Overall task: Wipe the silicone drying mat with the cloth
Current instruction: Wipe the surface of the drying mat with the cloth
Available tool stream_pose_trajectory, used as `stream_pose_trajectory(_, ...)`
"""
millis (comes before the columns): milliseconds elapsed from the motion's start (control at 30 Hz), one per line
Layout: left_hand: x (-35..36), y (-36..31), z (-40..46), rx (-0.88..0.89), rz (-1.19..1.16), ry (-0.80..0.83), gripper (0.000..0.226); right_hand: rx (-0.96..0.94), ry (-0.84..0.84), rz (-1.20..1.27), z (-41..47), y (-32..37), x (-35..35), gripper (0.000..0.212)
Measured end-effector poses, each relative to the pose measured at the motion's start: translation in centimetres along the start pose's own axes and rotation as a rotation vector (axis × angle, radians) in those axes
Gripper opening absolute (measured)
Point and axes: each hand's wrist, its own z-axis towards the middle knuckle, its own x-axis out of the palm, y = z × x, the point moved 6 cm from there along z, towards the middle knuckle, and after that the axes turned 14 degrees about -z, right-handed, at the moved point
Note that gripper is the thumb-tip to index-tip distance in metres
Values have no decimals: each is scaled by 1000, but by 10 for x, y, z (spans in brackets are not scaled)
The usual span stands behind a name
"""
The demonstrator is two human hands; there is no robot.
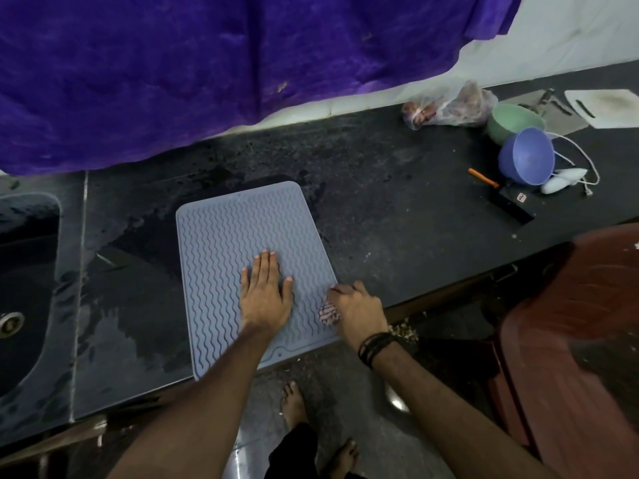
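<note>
Dark speckled stone forms the surface [380, 209], wet in patches around the silicone drying mat [235, 229], a grey-blue rounded rectangle with wavy ridges. Purple fabric [207, 63] hangs at 12 o'clock; a sink [24, 271] sits at 9 o'clock. At 2 o'clock stand a blue bowl [527, 155], green bowl [511, 119] and plastic bag [449, 105]. Left hand [264, 293] presses flat on the mat, fingers straight. Right hand [358, 311] grips the crumpled cloth [327, 313] at the mat's 4 o'clock edge.

No readable text anywhere. Only a small red-and-white label on the black box [511, 203], just below the blue bowl [527, 155]; too blurred to make out.
</note>
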Motion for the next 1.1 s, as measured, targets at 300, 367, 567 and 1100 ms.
stream_pose_trajectory(300, 3, -2, 1, -19, 15, 10, 67, -37, 51, -59, -36, -6, 15, 26)
stream_pose_trajectory(367, 1, -5, 3, -17, 20, 24, 68, -27, 11, -17, -27, -11, 1, 24)
stream_pose_trajectory(567, -6, -14, 27, 24, 38, 98, 73, -13, -29, 17, 27, -9, -14, 35)
stream_pose_trajectory(1100, -16, -13, 70, 58, 91, 235, 91, 62, -36, 41, 55, -13, -33, 23)
